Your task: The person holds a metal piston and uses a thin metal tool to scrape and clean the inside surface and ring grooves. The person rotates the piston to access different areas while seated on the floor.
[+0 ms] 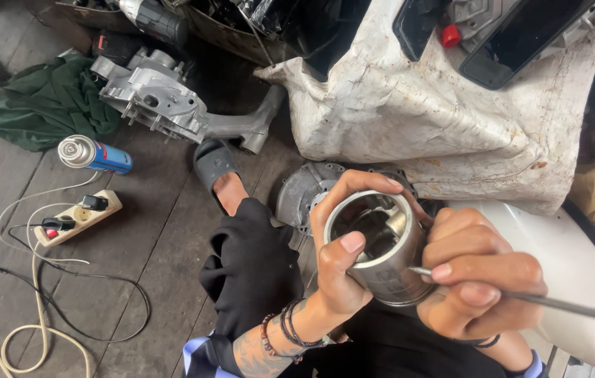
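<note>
My left hand wraps around a hollow metal piston, its open end facing up at me, thumb on the rim. My right hand presses against the piston's right side and pinches a thin metal rod tool whose tip touches the piston's wall. The rod's shaft runs off to the right. Both hands hover above my lap, over black trousers. Bead and cord bracelets ring my left wrist.
Wooden floor with a blue spray can, a power strip with cables, a green cloth, an engine casing and a round metal cover. My sandalled foot rests ahead. A dirty white cover and white panel stand right.
</note>
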